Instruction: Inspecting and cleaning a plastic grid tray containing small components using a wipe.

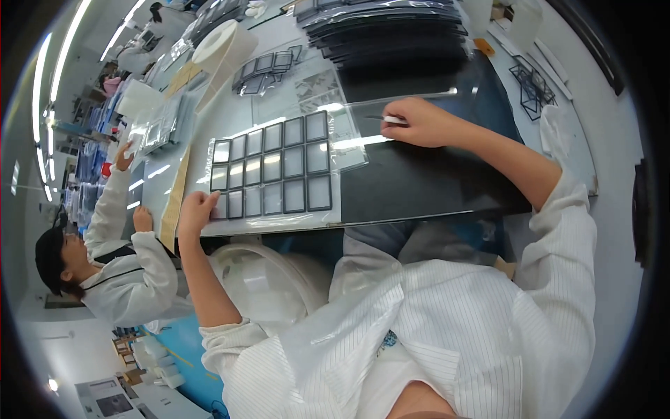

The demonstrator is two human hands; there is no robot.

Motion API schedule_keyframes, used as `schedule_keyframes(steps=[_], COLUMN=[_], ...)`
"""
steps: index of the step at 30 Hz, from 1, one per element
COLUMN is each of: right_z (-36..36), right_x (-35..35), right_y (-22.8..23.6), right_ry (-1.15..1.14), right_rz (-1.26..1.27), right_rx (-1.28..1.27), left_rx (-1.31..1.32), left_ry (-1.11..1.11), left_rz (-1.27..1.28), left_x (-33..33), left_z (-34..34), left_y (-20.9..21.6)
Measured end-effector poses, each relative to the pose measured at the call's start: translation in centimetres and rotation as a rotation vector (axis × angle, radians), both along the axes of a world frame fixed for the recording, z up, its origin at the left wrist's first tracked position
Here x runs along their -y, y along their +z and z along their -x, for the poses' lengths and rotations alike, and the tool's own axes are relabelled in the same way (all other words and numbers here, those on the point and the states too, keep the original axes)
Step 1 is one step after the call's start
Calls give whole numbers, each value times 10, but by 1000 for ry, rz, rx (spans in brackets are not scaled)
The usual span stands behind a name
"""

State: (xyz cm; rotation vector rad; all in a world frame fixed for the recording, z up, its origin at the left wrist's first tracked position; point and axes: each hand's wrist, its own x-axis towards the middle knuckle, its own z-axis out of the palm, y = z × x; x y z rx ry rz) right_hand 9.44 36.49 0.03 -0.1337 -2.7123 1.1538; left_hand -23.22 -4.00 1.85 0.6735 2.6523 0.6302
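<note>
Left hand by a grid of black-rimmed panes, right hand with a white tool.
The left fingers bend at the grid's near left corner on the desk; whether they grip, I cannot tell. Farther up, the right fingers close around the tool over a black mat; beyond lie stacked dark frames.

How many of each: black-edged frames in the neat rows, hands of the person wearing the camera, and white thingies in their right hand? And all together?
Black-edged frames in the neat rows: 18
Left hand plus right hand: 2
White thingy in the right hand: 1
Total: 21
</note>
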Motion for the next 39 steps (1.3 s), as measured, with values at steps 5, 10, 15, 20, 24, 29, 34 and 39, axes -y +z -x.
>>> schedule_keyframes(steps=[5, 10, 15, 20, 24, 29, 34, 39], right_z=[15, 60, 105, 120, 123, 127, 124, 122], right_x=[8, 12, 11, 21, 16, 10, 6, 2], right_y=[3, -13, -26, -12, -23, -31, -30, -21], right_ry=[28, 12, -186, -161, -195, -195, -173, -126], right_rz=[73, 231, -155, -223, -194, -241, -217, -134], right_rx=[114, 56, -58, 121, 43, -13, -106, -76], left_rx=[-805, -437, -495, -514, -508, -538, -519, -490], left_ry=[48, -259, -560, -563, -540, -562, -594, -577], left_rz=[460, -104, -134, -57, -5, -17, 65, 102], left_x=[-24, -88, -141, -156, -161, -168, -169, -174], left_z=[-45, -135, -193, -200, -203, -203, -198, -196], left_y=[0, 13, 3, -5, -4, -5, -4, -4])
